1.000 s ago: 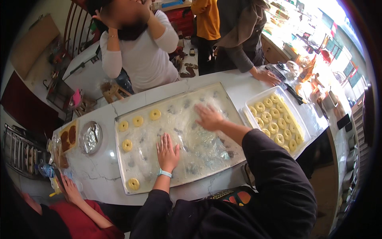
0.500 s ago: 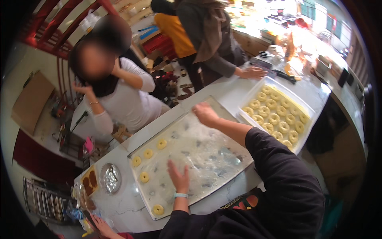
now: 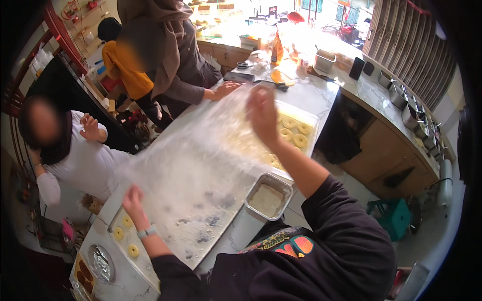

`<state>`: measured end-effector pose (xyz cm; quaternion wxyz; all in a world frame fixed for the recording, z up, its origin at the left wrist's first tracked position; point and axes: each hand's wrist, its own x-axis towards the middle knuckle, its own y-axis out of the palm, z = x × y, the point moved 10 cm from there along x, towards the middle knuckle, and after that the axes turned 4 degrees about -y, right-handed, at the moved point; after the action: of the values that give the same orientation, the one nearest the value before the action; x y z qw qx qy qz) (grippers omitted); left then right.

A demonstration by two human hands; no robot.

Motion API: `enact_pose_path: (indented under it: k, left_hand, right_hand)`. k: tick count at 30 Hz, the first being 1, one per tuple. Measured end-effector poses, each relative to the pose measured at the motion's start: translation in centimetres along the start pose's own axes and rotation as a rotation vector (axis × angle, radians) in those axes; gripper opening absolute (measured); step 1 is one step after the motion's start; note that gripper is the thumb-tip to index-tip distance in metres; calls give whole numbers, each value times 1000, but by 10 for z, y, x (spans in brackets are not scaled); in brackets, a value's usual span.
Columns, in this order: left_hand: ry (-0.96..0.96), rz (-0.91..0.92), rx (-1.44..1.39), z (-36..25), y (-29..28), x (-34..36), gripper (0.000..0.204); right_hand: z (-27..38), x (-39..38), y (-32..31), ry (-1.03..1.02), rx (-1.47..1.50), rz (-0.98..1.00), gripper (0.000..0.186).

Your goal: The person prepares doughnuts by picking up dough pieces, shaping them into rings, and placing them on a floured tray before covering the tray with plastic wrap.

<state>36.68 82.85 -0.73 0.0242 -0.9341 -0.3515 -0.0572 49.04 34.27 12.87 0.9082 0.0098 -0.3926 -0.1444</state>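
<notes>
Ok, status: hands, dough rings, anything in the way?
Left hand and right hand raised, blurred, grip unclear. Dough rings on tray and in white tub. Whitish haze between hands veils tray; powder or film, can't tell.

A white counter (grey-veined) bears a tray, container and foil dish.

"How does the tray look?"
"Wide, rimmed, flat on the bench, whitish with dark patches."
"And the dough rings?"
"Three show, pale yellow, at its left end."
"Above the tray?"
"A whitish, see-through blur; film or powder, I can't tell."
</notes>
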Motion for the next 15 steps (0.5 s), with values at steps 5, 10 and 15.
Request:
enact_pose_path:
  k: [5,10,15]
  left_hand:
    - [137,462,185,-95,208,43,21]
    - [511,482,467,-78,363,46,28]
    - [544,574,681,-11,442,33,24]
  right_hand:
    - [-28,47,-145,69,-461,-161,15]
    - [-92,14,-256,90,-878,-251,12]
    - [-140,-38,-308,342,-858,-335,18]
